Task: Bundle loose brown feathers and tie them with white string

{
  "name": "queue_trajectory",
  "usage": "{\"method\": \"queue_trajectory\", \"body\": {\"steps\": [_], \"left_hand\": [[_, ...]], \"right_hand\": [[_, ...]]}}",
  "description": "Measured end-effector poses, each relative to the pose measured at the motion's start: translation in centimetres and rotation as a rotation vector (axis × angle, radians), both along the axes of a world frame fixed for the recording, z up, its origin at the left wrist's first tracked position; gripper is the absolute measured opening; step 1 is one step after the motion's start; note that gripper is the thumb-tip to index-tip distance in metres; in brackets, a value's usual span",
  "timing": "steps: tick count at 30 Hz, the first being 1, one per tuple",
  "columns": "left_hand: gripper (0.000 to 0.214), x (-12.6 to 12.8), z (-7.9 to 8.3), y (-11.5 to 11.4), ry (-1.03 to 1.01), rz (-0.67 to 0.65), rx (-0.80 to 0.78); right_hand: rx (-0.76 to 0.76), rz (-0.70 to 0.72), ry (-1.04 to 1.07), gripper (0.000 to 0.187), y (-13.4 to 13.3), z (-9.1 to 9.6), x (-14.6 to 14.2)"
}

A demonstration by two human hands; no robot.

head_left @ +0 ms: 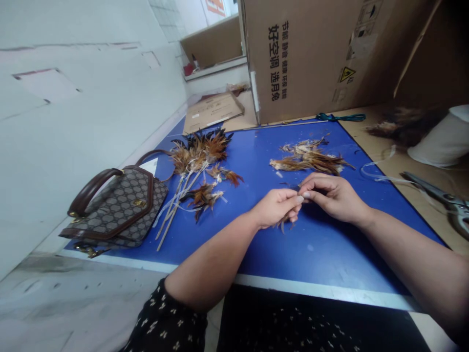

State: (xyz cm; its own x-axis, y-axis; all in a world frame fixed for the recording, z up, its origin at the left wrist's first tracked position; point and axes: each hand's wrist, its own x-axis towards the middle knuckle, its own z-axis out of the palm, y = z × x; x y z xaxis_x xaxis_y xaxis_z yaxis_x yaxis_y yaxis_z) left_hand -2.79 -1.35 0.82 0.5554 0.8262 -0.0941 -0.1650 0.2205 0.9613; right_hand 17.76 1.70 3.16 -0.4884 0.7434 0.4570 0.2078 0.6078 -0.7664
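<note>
Clock centred on the joined hands. Handbag (120, 210) at 9 o'clock on the table (322, 264), seemingly parked aside. Stemmed feather sprays (198, 154) at 10 o'clock, plumes pointing away, probably to avoid crushing. Left hand (276, 208): fingers closed in a pinch, small feathers (285, 225) jutting below it at centre. Loose feather bundles (311, 160) at 12 o'clock, likely for easy reach. Right hand (331, 198): thumb and forefinger tips together, apparently nipping the same feathers; exact contact hidden. White spool (439, 137) at 2, scissors (449, 197) at 3.
</note>
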Motion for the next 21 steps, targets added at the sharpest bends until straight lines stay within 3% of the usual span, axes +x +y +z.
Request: {"method": "queue_trajectory", "body": {"steps": [3,7,14,21], "left_hand": [[0.044,-0.2,-0.2,0.2,0.032,0.036,0.012],[0.040,-0.1,0.2,0.1,-0.071,0.087,-0.007],[0.038,0.3,0.5,0.1,-0.172,0.140,-0.028],[0.040,-0.1,-0.1,0.2,-0.028,0.149,0.072]], "right_hand": [[-0.023,0.034,0.007,0.025,-0.2,0.1,-0.1],[-0.082,0.046,0.057,0.025,-0.5,0.1,-0.1],[0.006,0.052,0.040,0.033,-0.6,-0.4,-0.4],[0.068,0.065,0.034,0.032,-0.5,-0.9,-0.7]]}}
